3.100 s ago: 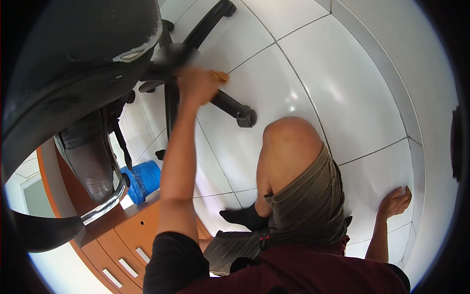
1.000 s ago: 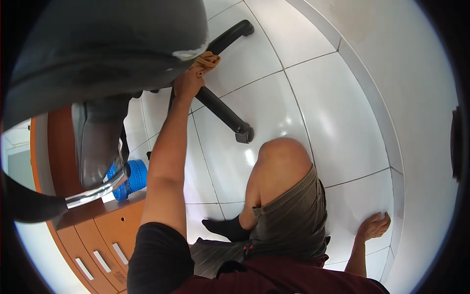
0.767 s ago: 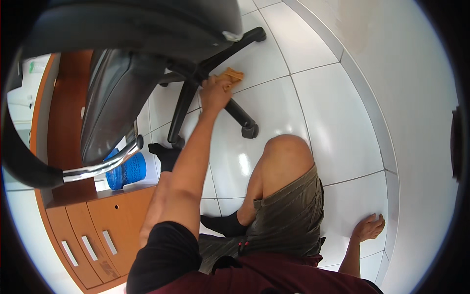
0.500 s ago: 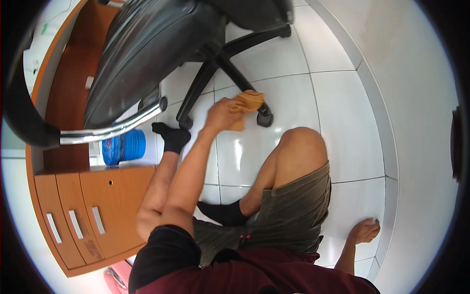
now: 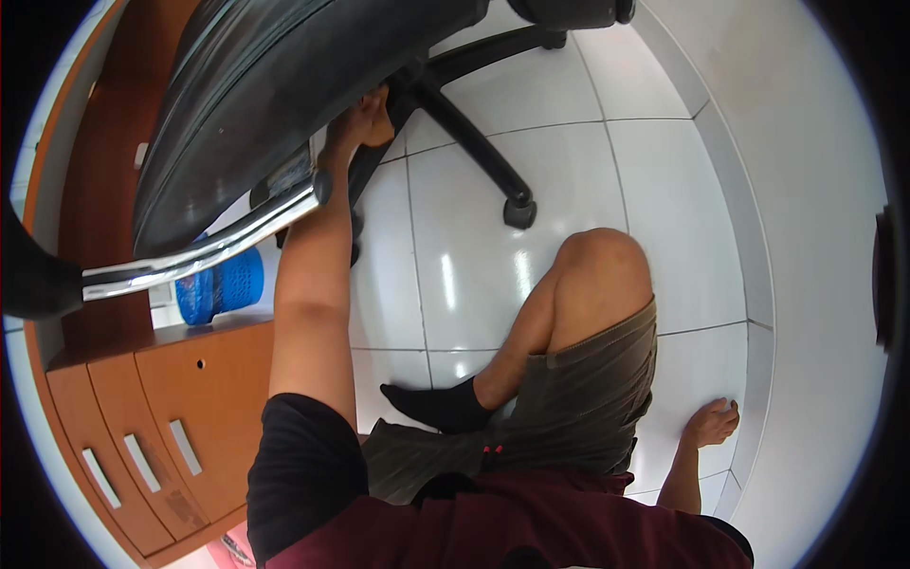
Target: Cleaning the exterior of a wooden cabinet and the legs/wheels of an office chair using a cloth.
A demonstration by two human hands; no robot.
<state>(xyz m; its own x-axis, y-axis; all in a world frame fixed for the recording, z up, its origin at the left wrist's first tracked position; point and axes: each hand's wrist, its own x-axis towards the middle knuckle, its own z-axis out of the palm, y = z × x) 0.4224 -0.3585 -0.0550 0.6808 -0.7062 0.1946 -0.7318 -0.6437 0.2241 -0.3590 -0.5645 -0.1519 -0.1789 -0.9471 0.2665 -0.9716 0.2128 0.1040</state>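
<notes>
Under the seat of a black office chair (image 5: 313,85), my left hand (image 5: 354,123) is closed on an orange cloth (image 5: 382,125). The cloth lies against a black leg of the chair's wheeled base, near its hub; part of my hand and wrist is behind the seat edge and armrest. Another leg (image 5: 479,150) of the base reaches toward me and ends in a caster (image 5: 519,212). Off to my right, my right hand (image 5: 711,423) rests on the white tiled floor (image 5: 692,218) near the wall, fingers apart, holding nothing.
The chair's chrome armrest (image 5: 218,254) curves close beside my left forearm. To the left stands a wooden desk with drawers (image 5: 223,408), and a blue basket (image 5: 237,280) sits by it. A wall (image 5: 815,284) runs along the right. My bent leg (image 5: 597,275) is in front of me.
My left hand has moved the cloth from the near chair leg's outer end, up and left, to another leg near the hub. The chair has shifted slightly. My right hand stays on the floor.
</notes>
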